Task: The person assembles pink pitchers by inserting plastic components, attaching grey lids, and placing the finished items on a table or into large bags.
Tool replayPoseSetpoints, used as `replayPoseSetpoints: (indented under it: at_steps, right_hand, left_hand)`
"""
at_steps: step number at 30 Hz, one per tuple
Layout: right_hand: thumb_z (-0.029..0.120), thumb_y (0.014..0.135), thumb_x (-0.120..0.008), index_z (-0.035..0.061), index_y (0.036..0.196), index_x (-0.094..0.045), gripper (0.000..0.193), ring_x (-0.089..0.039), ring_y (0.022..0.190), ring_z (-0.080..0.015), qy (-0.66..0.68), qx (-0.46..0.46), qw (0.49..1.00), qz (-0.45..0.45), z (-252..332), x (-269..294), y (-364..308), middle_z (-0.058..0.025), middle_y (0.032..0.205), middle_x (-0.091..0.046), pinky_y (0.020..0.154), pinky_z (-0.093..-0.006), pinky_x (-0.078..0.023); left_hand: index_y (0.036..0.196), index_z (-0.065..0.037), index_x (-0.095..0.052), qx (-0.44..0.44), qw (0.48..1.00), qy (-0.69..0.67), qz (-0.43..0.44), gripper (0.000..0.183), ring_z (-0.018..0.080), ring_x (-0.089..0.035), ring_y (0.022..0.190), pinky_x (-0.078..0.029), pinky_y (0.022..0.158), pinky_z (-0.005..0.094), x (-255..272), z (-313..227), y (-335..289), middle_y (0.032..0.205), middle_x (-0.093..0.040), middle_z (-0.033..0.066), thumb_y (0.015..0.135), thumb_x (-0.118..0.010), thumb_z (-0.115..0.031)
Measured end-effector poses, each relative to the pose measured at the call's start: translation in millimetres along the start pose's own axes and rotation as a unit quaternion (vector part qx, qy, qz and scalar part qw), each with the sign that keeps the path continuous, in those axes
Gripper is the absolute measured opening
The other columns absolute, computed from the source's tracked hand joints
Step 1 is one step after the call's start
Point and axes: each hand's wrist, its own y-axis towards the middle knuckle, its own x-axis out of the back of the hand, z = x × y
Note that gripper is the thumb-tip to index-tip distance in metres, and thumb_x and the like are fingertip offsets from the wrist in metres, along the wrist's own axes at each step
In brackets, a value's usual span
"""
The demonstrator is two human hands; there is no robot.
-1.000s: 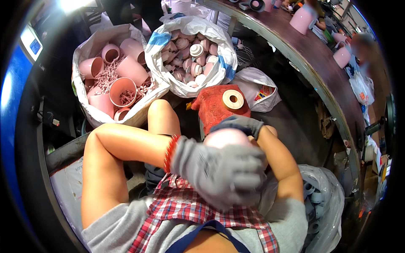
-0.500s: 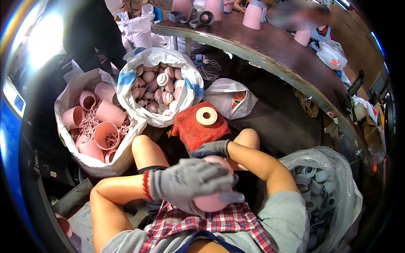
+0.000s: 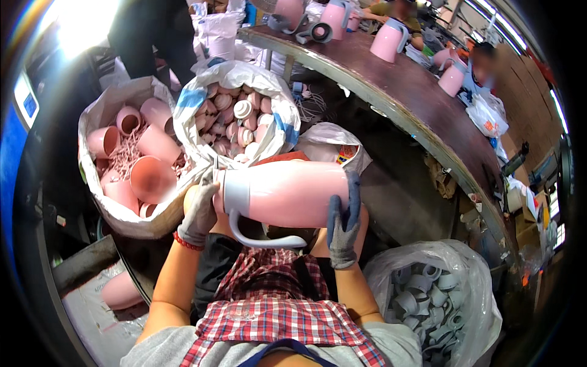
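Observation:
A pink vacuum jug [image 3: 293, 194] lies sideways in the air above my lap, held between both gloved hands. Its grey collar [image 3: 236, 191] points to the left, and the curved grey handle [image 3: 264, 242] hangs below the body. My left hand [image 3: 202, 214] is closed on the collar end, its fingers partly behind the jug. At the base, my right hand [image 3: 343, 225] grips with fingers and thumb. Most of a red cloth [image 3: 278, 159] is hidden behind the jug.
At the left stands a sack [image 3: 98, 202] of pink cylindrical shells, beside a sack [image 3: 232, 73] of pink lids. A clear bag [image 3: 483, 300] of grey collar parts sits at the right. Pink jugs [image 3: 386, 43] stand on the curved table [image 3: 422, 98], with people beyond.
The jug has been raised from my lap and turned sideways, its handle now plainly showing. My hands have moved apart to its two ends. The view has shifted slightly.

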Motion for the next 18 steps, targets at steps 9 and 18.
replayPoseSetpoints:
  at_steps: [9, 18]
  right_hand:
    - [0.008, 0.097, -0.044, -0.0052, 0.128, -0.048, 0.034, -0.055, 0.113, -0.0178, 0.064, -0.05, 0.978, 0.193, -71.5, -10.7, 46.9, -0.0126, 0.13, -0.053, 0.098, -0.0286, -0.041]
    - [0.016, 0.095, -0.047, 0.0031, 0.128, -0.051, 0.036, -0.054, 0.112, -0.0141, 0.364, -0.456, 0.62, 0.525, -122.1, -58.7, 11.2, -0.0075, 0.124, -0.058, 0.099, -0.0319, -0.04]
  left_hand:
    - [0.114, 0.001, -0.051, -0.434, 0.815, 0.384, -0.007, 0.047, 0.0324, -0.05, 0.119, -0.037, 0.1, 0.0382, -58.2, -30.6, -22.7, 0.127, -0.052, 0.0211, 0.075, -0.071, -0.018]
    - [0.099, -0.005, -0.061, -0.453, 0.584, 0.589, 0.325, 0.035, 0.0289, -0.058, 0.104, -0.049, 0.084, 0.0414, -86.4, -81.3, -45.3, 0.11, -0.061, 0.0098, 0.069, -0.071, -0.02]
